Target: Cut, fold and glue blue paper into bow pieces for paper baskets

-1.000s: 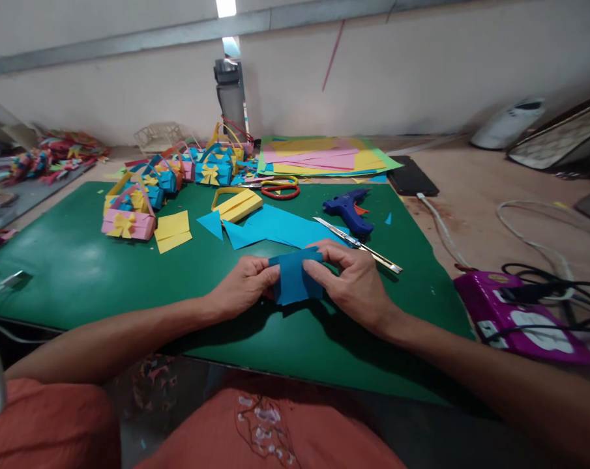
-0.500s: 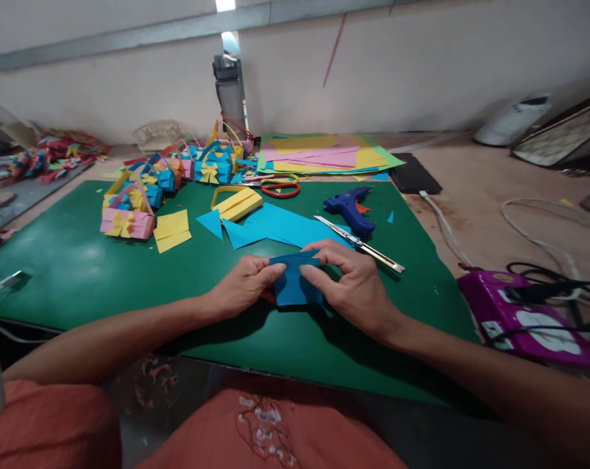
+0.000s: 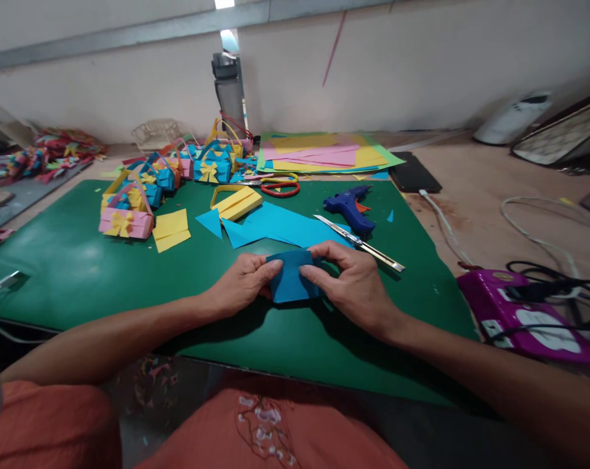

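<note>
A piece of blue paper (image 3: 291, 281) is held just above the near part of the green mat (image 3: 128, 280). My left hand (image 3: 243, 281) pinches its left edge, thumb on the front. On the other side my right hand (image 3: 351, 280) grips it with thumb and fingers; the fingertips behind the paper are hidden. Flat blue sheets (image 3: 285, 225) lie just beyond my hands. A cutter knife (image 3: 360, 243) with its blade out rests on their right end, beside a blue glue gun (image 3: 349, 210). Further left is a yellow paper basket (image 3: 236, 203).
Small paper baskets with bows (image 3: 126, 221) crowd the mat's back left, near a yellow paper piece (image 3: 171, 230). Scissors (image 3: 280, 185) lie before stacked coloured paper (image 3: 324, 154). A phone (image 3: 416, 172), a purple power box (image 3: 524, 319) with cables and a bottle (image 3: 227, 88) stand around.
The blue paper has tilted so its front face shows more fully and its upper edge sits slightly higher. Both hands keep their hold, nearly in place.
</note>
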`<action>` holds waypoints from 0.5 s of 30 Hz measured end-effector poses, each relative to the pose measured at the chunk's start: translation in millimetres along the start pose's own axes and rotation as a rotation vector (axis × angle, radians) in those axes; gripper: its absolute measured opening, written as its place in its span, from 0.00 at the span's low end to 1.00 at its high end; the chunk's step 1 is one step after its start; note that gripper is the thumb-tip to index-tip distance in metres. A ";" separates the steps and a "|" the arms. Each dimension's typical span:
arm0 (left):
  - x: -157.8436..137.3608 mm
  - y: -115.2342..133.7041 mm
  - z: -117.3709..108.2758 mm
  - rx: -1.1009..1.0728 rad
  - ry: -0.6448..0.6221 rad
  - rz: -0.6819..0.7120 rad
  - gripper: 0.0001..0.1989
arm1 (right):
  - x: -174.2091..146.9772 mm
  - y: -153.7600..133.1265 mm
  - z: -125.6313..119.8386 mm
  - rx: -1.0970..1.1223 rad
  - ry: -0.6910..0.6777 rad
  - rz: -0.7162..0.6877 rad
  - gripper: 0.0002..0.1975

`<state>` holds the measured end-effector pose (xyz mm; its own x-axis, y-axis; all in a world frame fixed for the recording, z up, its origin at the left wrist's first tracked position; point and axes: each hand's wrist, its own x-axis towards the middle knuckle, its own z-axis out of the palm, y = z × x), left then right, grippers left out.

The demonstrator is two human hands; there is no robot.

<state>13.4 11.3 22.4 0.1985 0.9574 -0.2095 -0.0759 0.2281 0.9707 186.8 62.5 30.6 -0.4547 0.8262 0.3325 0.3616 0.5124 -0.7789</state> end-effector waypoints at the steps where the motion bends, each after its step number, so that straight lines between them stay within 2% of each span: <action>1: 0.2 -0.1 -0.1 -0.004 0.007 0.000 0.23 | 0.4 1.5 0.4 0.022 0.007 0.015 0.06; 6: 2.0 -1.7 -2.3 0.023 0.026 0.011 0.24 | 1.2 4.5 1.5 0.129 0.014 0.094 0.15; 15: 0.9 3.2 -3.3 0.094 -0.004 0.038 0.23 | -1.0 1.6 -0.2 0.224 -0.063 0.116 0.16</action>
<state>10.2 13.5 25.0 0.2015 0.9643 -0.1720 0.0089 0.1738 0.9847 188.1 62.6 29.2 -0.4732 0.8565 0.2059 0.2280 0.3448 -0.9106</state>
